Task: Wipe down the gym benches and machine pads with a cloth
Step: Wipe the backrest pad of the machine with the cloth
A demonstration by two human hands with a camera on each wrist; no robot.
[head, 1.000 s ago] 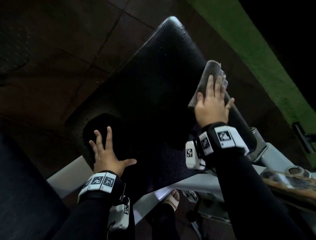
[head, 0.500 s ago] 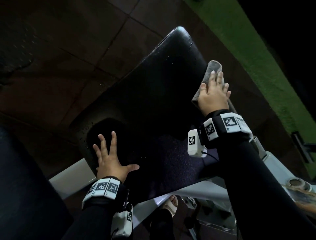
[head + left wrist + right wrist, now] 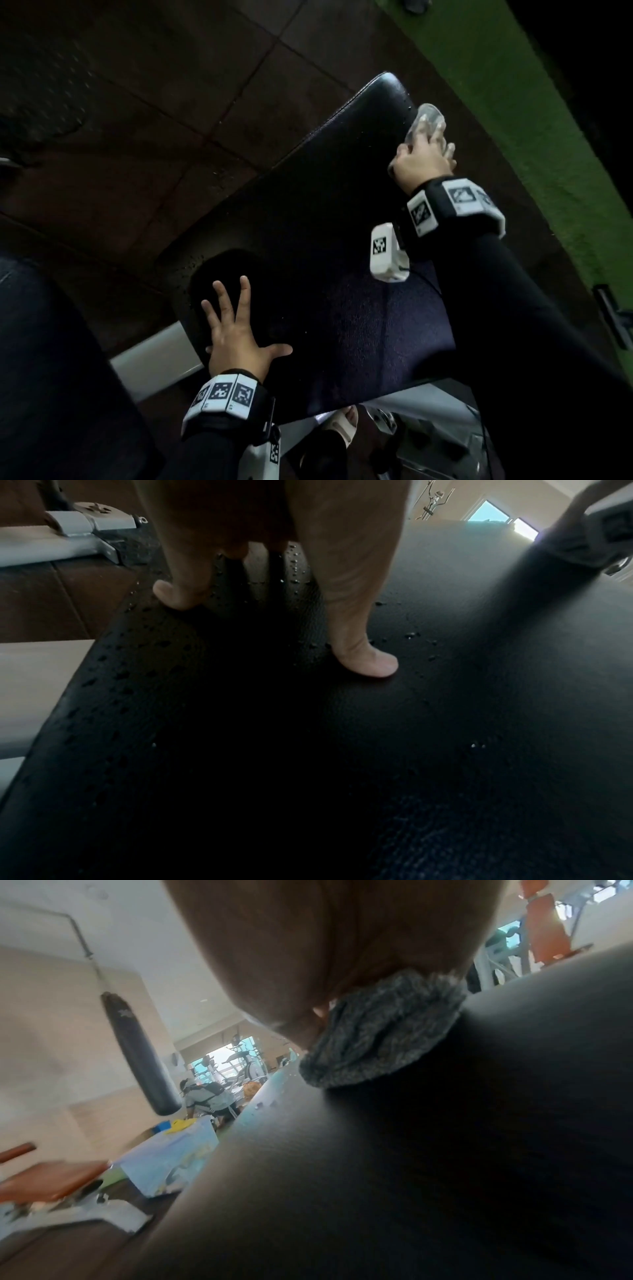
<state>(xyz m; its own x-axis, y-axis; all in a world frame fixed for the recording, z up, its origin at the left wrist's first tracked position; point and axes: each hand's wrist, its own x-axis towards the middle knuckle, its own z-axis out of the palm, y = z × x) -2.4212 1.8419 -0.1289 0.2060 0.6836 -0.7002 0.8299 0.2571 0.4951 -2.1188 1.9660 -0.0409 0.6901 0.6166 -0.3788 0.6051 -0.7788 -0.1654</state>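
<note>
A black padded bench (image 3: 308, 240) slants across the head view, with water droplets on its left edge and far corner. My right hand (image 3: 426, 150) presses a grey cloth (image 3: 423, 118) flat against the pad's far right edge, fingers straight over it. The right wrist view shows the fuzzy grey cloth (image 3: 377, 1034) under my palm on the black pad (image 3: 445, 1150). My left hand (image 3: 236, 329) rests spread and flat on the pad's near left part. In the left wrist view my fingers (image 3: 363, 658) touch the droplet-speckled pad (image 3: 445, 696).
Grey metal frame tubes (image 3: 154, 359) run under the bench. Dark floor tiles (image 3: 171, 102) lie to the left, green turf (image 3: 513, 120) to the right. Another dark pad (image 3: 51, 377) sits near left. A punching bag (image 3: 137, 1053) hangs far off, and a person (image 3: 205, 1096) bends there.
My right hand has slid the cloth along the pad's right edge toward the far corner. My left hand stays planted in the same spot.
</note>
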